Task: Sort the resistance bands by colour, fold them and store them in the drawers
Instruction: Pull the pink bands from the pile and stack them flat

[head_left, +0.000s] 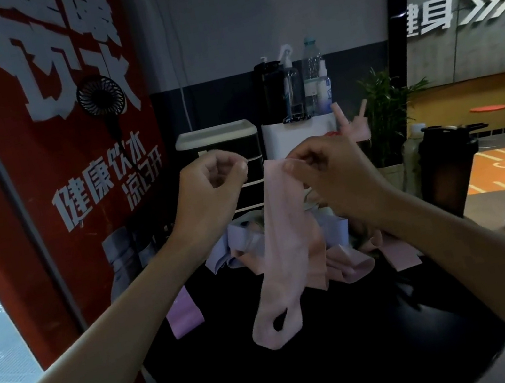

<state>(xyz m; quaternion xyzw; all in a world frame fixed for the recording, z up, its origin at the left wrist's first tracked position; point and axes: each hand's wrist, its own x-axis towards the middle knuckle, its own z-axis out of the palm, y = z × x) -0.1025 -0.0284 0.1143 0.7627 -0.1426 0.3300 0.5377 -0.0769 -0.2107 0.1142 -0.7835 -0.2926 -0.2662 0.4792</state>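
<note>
Nearest is the round black table (342, 361), with both forearms reaching over it toward 12 o'clock. A lone purple band (183, 311) lies flat at the table's 9 o'clock edge.

The pink band (282, 236) hangs above the table, its long axis running from the top at 12 o'clock down toward 7 o'clock. Its looped lower end is close to the tabletop. The right hand (332, 173) pinches the band's upper edge between thumb and fingers.

The left hand (209, 185) is raised level with it at the band's 9 o'clock, just beside the top edge. Its fingers are curled and grasp nothing that I can see. It looks to be the free hand, best placed to take the hanging end for a fold.

Behind the hanging band, a pile of bands (347, 259) in pink and pale lilac sits at the table's 12 o'clock. Further on at 12 o'clock are the drawers (219, 144), which seem closed.
</note>
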